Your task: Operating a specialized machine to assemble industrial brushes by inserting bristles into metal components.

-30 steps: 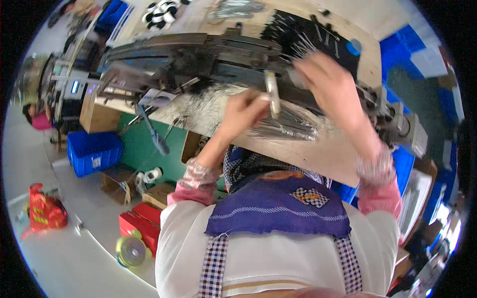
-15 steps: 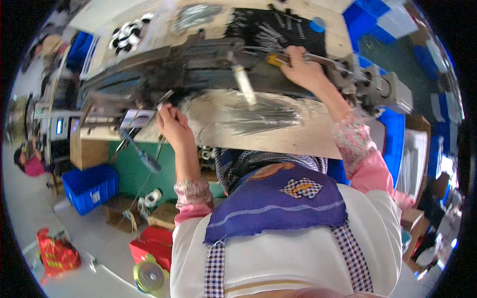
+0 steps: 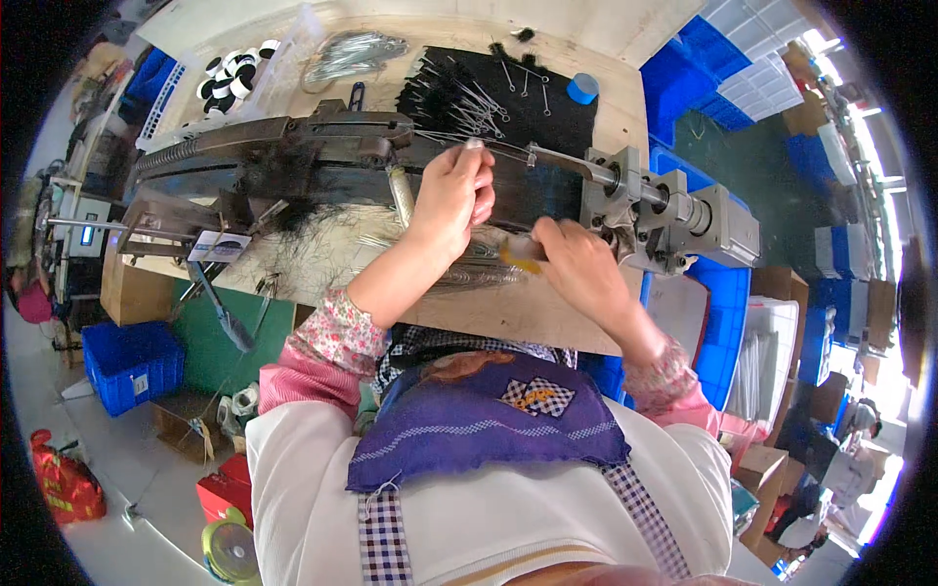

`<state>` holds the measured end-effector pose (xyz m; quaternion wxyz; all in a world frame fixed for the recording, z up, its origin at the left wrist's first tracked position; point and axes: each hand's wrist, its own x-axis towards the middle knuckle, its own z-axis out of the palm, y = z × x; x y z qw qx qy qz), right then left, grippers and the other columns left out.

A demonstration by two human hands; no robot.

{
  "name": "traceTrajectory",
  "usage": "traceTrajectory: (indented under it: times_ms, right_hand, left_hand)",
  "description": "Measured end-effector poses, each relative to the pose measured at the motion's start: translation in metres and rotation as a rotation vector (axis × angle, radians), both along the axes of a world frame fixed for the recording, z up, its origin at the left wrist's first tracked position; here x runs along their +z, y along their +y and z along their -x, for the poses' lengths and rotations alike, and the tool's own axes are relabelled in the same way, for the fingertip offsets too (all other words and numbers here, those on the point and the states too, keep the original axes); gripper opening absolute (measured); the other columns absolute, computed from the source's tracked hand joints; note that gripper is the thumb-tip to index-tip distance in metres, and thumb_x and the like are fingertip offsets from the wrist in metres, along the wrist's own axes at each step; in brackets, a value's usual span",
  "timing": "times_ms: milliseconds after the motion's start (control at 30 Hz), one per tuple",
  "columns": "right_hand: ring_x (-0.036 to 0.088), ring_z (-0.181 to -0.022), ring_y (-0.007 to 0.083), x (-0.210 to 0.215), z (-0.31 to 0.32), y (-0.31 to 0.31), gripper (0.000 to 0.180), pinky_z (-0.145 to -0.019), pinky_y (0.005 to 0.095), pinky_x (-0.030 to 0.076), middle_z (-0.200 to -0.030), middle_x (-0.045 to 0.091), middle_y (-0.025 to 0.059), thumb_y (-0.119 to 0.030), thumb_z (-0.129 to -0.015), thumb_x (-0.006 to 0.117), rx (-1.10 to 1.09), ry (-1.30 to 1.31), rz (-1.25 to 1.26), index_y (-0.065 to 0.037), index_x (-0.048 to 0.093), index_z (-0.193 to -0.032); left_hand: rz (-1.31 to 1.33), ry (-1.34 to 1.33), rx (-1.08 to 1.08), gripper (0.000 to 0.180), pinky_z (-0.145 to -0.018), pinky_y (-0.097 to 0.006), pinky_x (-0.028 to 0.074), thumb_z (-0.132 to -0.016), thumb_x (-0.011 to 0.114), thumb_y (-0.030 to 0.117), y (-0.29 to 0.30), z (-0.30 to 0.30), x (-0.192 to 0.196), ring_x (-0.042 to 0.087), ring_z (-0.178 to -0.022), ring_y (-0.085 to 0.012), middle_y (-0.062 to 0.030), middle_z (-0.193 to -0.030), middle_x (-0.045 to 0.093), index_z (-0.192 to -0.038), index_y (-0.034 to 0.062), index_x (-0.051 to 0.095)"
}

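My left hand [image 3: 452,200] is closed in a pinch in front of the machine's dark rail [image 3: 322,161]. Its fingertips are at a thin metal wire [image 3: 503,148], which runs toward the machine's spindle head [image 3: 635,210]. Lower and to the right, my right hand [image 3: 584,269] curls round a small tool with a yellow part [image 3: 525,256]; its exact kind is blurred. Just beneath that tool, a bundle of bent metal wires [image 3: 479,276] lies on the wooden table [image 3: 430,311]. Loose black bristles [image 3: 293,217] are strewn left of my left hand.
Behind the rail, black-bristled wire brushes [image 3: 464,103] lie on a black mat [image 3: 562,117] beside a blue-capped roll [image 3: 582,89]. Farther left are a bag of wires [image 3: 357,57] and a tray of black-and-white caps [image 3: 234,78]. Blue crates [image 3: 699,68] stand at right.
My left hand has moved right from beside the bristles to the wire. My right hand has come down from the spindle side toward the front, with the yellow tool. The whole view has shifted.
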<state>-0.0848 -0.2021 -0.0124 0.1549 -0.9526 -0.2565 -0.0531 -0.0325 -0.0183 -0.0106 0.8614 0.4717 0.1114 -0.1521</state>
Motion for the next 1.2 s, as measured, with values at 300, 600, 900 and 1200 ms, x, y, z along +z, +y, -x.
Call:
traceTrajectory:
  times_ms: [300, 600, 900, 1200]
  right_hand:
    - [0.062, -0.087, 0.0359, 0.043, -0.123, 0.041, 0.021, -0.075, 0.0423, 0.049, -0.088, 0.065, 0.0151, -0.005, -0.078, 0.053, 0.176, -0.106, -0.159, -0.005, 0.063, -0.097]
    - [0.063, -0.062, 0.0155, 0.047, -0.128, 0.042, 0.025, -0.059, 0.0306, 0.051, -0.079, 0.068, 0.0130, -0.007, -0.084, 0.059, 0.184, 0.557, -0.527, 0.007, 0.064, -0.104]
    - [0.063, -0.086, 0.0203, 0.066, -0.141, 0.048, 0.036, -0.080, 0.0338, 0.050, -0.091, 0.065, 0.0142, -0.021, -0.091, 0.058, 0.183, 0.613, -0.244, -0.006, 0.057, -0.124]
    - [0.057, -0.087, 0.0334, 0.053, -0.091, 0.056, 0.034, -0.071, 0.0384, 0.047, -0.089, 0.056, 0.0156, -0.008, -0.080, 0.060, 0.369, -0.174, -0.207, -0.009, 0.060, -0.113]
  left_hand:
    - [-0.053, -0.072, 0.093, 0.023, -0.042, -0.024, 0.023, -0.100, 0.046, 0.026, 0.000, 0.002, -0.005, 0.030, -0.044, -0.0069, 0.0043, -0.058, 0.035, -0.086, 0.0086, 0.051]
    - [0.042, -0.016, 0.186, 0.023, -0.042, -0.024, 0.022, -0.098, 0.050, 0.030, -0.002, 0.007, 0.002, 0.029, -0.043, -0.0066, 0.0050, -0.056, 0.035, -0.087, 0.0095, 0.051]
    - [0.452, -0.056, -0.002, 0.075, -0.113, -0.041, 0.026, -0.095, 0.024, 0.061, -0.011, 0.001, 0.003, 0.039, -0.129, -0.0273, -0.0187, -0.132, 0.045, -0.129, -0.0054, 0.038]
    - [0.784, 0.080, 0.136, 0.072, -0.106, -0.040, 0.035, -0.093, 0.036, 0.060, 0.018, -0.001, 0.008, 0.046, -0.118, -0.0288, -0.0165, -0.123, 0.049, -0.123, -0.0050, 0.042]
